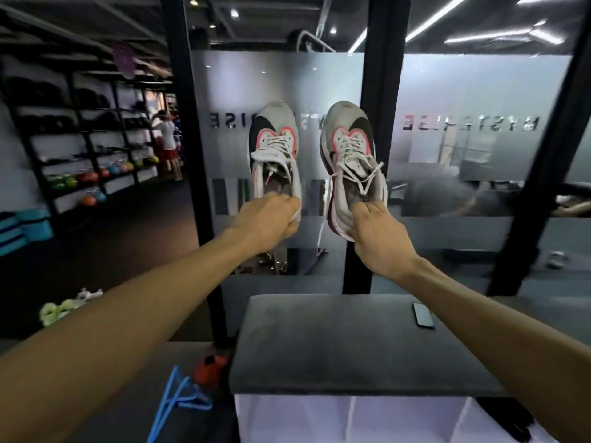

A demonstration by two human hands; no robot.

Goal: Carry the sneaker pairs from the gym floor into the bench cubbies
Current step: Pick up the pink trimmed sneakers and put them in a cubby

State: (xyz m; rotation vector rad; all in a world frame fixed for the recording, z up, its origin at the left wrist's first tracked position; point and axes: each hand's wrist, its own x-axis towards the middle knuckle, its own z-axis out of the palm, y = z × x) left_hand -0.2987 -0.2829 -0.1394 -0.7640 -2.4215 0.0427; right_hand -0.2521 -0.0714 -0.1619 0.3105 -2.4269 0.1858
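Grey-and-pink sneakers are hanging in the air above the bench (351,340) — the left hand (267,220) is pinching the left sneaker (275,148) by its heel, the right hand (380,233) is gripping the right sneaker (350,148) the same way. They look light and soft — loose laces (326,206) are dangling and could snag.

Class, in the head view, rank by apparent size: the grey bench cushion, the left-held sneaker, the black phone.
1. Grey padded bench cushion
2. White-and-black sneaker in the left hand
3. Black flat phone

Differing camera distance leaves true sizes unsure.

The two sneakers (275,151) (350,158) are grey and white with black side patches, pink-red trim and white laces. The bench (351,343) has a dark grey cushion over white cubbies (367,420). The phone (422,315) is black.
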